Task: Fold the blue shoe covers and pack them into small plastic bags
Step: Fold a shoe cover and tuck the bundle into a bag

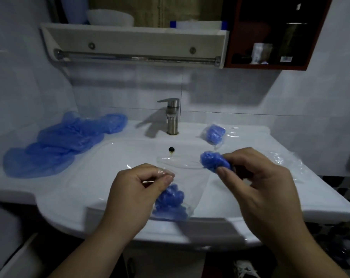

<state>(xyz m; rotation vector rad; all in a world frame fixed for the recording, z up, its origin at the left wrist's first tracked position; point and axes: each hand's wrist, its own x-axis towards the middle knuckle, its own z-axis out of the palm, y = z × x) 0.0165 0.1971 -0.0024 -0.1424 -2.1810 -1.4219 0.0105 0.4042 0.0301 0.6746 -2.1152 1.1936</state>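
Two pinches: left hand [134,195] on plastic bag [192,185] mouth, right hand [254,181] on folded shoe cover [213,160]; we fear the limp mouth collapses.

the left hand [134,189] pinches the mouth of a clear plastic bag [192,183] holding one bunched blue shoe cover [170,201] over the white sink [110,197]. the right hand [256,183] grips a second wad [213,160]. loose covers [57,141] lie at nine o'clock, a packed bag [214,133] at one o'clock beside the faucet [171,115].
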